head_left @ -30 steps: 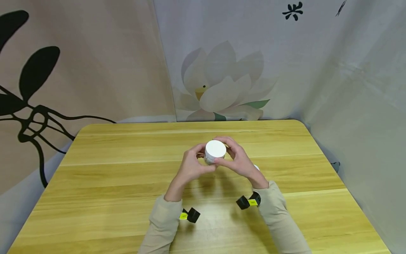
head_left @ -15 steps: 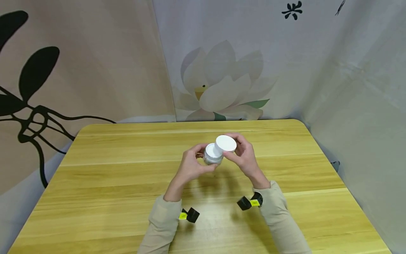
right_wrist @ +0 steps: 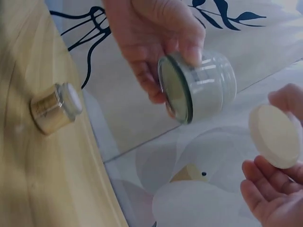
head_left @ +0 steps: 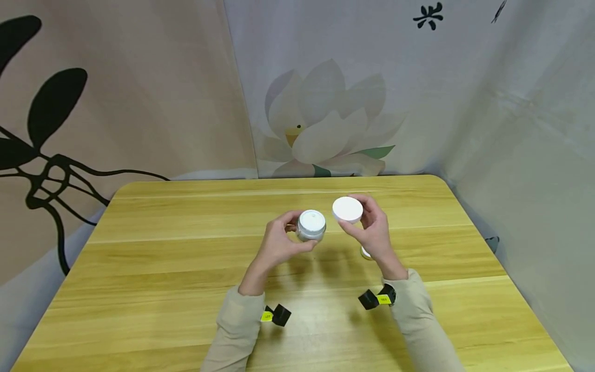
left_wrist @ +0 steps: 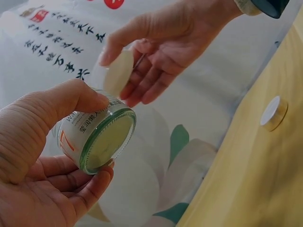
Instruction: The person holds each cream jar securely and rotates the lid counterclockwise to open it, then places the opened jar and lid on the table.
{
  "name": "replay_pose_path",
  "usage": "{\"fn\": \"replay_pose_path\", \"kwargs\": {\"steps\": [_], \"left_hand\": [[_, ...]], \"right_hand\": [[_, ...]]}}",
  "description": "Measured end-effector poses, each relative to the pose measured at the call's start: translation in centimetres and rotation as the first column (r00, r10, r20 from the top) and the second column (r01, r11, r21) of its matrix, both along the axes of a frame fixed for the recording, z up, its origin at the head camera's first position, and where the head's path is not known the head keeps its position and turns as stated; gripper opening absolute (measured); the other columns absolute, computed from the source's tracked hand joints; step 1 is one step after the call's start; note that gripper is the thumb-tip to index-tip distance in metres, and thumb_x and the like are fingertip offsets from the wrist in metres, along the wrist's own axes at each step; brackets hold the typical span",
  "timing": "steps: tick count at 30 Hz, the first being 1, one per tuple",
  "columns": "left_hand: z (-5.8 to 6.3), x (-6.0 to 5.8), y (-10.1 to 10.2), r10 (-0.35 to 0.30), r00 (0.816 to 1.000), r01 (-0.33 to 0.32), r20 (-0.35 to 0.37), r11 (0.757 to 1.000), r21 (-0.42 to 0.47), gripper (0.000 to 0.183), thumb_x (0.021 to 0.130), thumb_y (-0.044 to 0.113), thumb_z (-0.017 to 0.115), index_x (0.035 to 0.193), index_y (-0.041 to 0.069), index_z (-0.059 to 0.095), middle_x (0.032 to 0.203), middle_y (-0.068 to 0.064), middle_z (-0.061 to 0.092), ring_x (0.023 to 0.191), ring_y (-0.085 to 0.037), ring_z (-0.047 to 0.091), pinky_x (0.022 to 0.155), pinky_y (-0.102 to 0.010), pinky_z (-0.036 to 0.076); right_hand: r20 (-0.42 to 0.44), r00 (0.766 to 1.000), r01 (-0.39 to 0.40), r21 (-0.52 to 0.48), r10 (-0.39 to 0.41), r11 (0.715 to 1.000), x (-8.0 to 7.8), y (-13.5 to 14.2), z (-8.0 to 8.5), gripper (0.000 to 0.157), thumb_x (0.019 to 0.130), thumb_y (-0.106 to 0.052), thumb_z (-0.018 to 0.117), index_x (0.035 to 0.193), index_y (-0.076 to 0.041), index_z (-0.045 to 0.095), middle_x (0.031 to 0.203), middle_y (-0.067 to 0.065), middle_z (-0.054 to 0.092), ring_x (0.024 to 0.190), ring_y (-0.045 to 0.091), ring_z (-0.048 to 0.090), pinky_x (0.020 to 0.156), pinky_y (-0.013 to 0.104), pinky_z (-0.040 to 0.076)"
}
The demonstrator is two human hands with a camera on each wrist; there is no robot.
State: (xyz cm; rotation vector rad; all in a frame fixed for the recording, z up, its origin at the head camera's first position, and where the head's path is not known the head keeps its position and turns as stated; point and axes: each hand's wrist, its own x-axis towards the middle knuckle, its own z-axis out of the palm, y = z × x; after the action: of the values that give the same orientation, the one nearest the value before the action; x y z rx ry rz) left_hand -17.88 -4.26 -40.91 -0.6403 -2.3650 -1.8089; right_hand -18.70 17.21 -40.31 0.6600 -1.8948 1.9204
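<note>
My left hand (head_left: 281, 237) grips a glass jar (head_left: 311, 227) between thumb and fingers, above the table. Its mouth is uncovered and shows a white surface; whether that is cream or an inner seal I cannot tell. Printed text covers the side of the jar (left_wrist: 94, 127) in the left wrist view. To its right, apart from the jar, my right hand (head_left: 374, 232) pinches a round white lid (head_left: 347, 209) by the edge. The lid (right_wrist: 274, 136) also shows in the right wrist view.
Partly behind my right wrist, a small gold-sided container (right_wrist: 52, 109) with a white top stands on the wooden table (head_left: 162, 268). A printed curtain (head_left: 176, 103) hangs behind the table's far edge.
My right hand has lifted the white lid off the jar and moved it to the right, baring the jar's mouth. The left hand stays nearly still with the jar.
</note>
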Motion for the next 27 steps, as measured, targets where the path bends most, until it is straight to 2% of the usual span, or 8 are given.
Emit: {"fn": "replay_pose_path", "kwargs": {"steps": [3,7,8,11,14,15,22,27], "left_hand": [[0.0,0.0,0.1,0.001,1.0,-0.001,0.005,1.0,-0.009,0.055,0.064,0.002,0.082,0.114,-0.004,0.06,0.102,-0.013,0.064,0.09,-0.022,0.057,0.076,-0.032,0.049],[-0.1,0.0,0.2,0.007,1.0,-0.007,0.007,1.0,-0.019,0.055,0.064,0.002,0.082,0.114,-0.005,0.06,0.101,-0.013,0.064,0.09,-0.022,0.057,0.076,-0.033,0.049],[-0.1,0.0,0.2,0.009,1.0,-0.009,0.006,1.0,-0.02,0.055,0.064,0.003,0.082,0.114,-0.005,0.06,0.101,-0.013,0.064,0.09,-0.022,0.057,0.076,-0.033,0.049],[-0.1,0.1,0.2,0.013,1.0,-0.013,0.006,1.0,-0.021,0.055,0.064,0.003,0.082,0.114,-0.005,0.06,0.101,-0.013,0.064,0.09,-0.022,0.057,0.076,-0.032,0.049],[0.0,0.1,0.2,0.015,1.0,-0.015,0.006,1.0,-0.02,0.055,0.064,0.003,0.081,0.114,-0.005,0.06,0.1,-0.013,0.063,0.09,-0.022,0.057,0.076,-0.031,0.049],[0.0,0.1,0.2,0.016,1.0,-0.016,0.005,1.0,-0.02,0.055,0.064,0.003,0.081,0.114,-0.005,0.06,0.1,-0.013,0.064,0.089,-0.022,0.057,0.076,-0.031,0.049],[-0.2,0.0,0.1,0.009,1.0,-0.009,0.006,1.0,-0.021,0.055,0.063,0.002,0.082,0.113,-0.005,0.06,0.101,-0.013,0.063,0.09,-0.022,0.057,0.076,-0.032,0.049],[-0.1,0.1,0.1,0.006,1.0,-0.006,0.003,1.0,-0.02,0.055,0.064,0.003,0.082,0.114,-0.004,0.06,0.101,-0.013,0.063,0.09,-0.022,0.057,0.076,-0.032,0.049]], "right_hand": [[0.044,0.998,0.042,0.045,-0.044,0.998,0.2,0.4,-0.3,0.048,0.071,0.021,0.063,0.117,0.02,0.049,0.108,0.007,0.059,0.093,0.01,0.058,0.08,0.019,0.048],[0.105,0.991,0.072,0.082,-0.081,0.994,0.3,0.9,-0.7,0.048,0.076,0.017,0.061,0.122,0.018,0.048,0.113,0.022,0.056,0.09,0.007,0.057,0.081,0.017,0.047],[0.113,0.99,0.075,0.087,-0.085,0.993,0.4,1.0,-0.9,0.05,0.076,0.017,0.061,0.123,0.018,0.047,0.111,0.022,0.056,0.089,0.007,0.057,0.08,0.016,0.046],[0.114,0.988,0.091,0.092,-0.102,0.992,0.4,1.2,-1.3,0.052,0.074,0.018,0.062,0.121,0.019,0.042,0.105,0.012,0.061,0.087,0.006,0.056,0.078,0.017,0.046],[0.12,0.985,0.114,0.105,-0.127,0.988,0.5,1.4,-1.4,0.05,0.07,0.018,0.066,0.112,0.017,0.039,0.095,-0.001,0.061,0.084,0.007,0.057,0.075,0.018,0.046],[0.123,0.983,0.121,0.108,-0.134,0.987,0.5,1.4,-1.4,0.049,0.07,0.018,0.067,0.11,0.017,0.039,0.094,-0.001,0.061,0.084,0.007,0.057,0.075,0.019,0.046],[0.144,0.979,0.119,0.171,-0.145,0.978,1.2,1.4,-0.7,0.046,0.071,0.019,0.068,0.111,0.018,0.046,0.099,0.024,0.056,0.087,0.007,0.056,0.078,0.022,0.047],[0.169,0.969,0.128,0.282,-0.18,0.951,1.9,1.0,0.6,0.044,0.073,0.014,0.068,0.115,0.014,0.053,0.097,0.026,0.056,0.088,0.012,0.054,0.079,0.029,0.048]]}}
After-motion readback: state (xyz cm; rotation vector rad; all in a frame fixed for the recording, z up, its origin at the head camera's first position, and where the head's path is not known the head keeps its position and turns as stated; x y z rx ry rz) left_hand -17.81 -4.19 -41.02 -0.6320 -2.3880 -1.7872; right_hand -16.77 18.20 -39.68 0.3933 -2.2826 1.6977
